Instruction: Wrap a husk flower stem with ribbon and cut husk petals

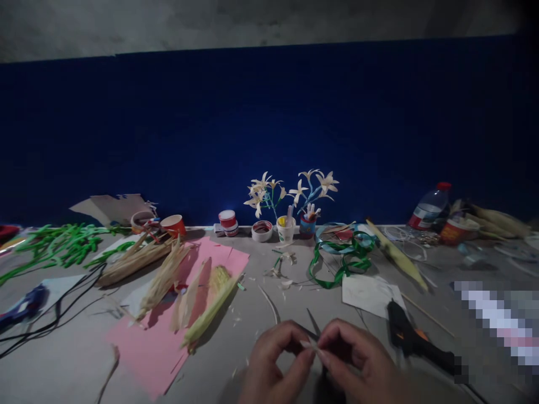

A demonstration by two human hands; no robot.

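Observation:
At the front of the table, my left hand (280, 359) and my right hand (353, 356) meet, thumbs and forefingers pinching a small pale strip of husk (314, 347) between them. Most of the strip is hidden by the fingertips. A pair of scissors (312, 321) lies just beneath, its dark blades pointing away from me and the rest largely covered by my hands. To the right rests a black glue gun (415, 339). Beyond it is a white sheet (373, 295) with faint marks.
Corn husks (210, 314) lie on pink paper (145, 350) at left, beside green pipe cleaners (63, 247) and black cords (56, 311). Husk flowers (263, 193) stand in cups (286, 229) at the back. Green ribbon (324, 278) and a plastic bottle (429, 207) are to the right.

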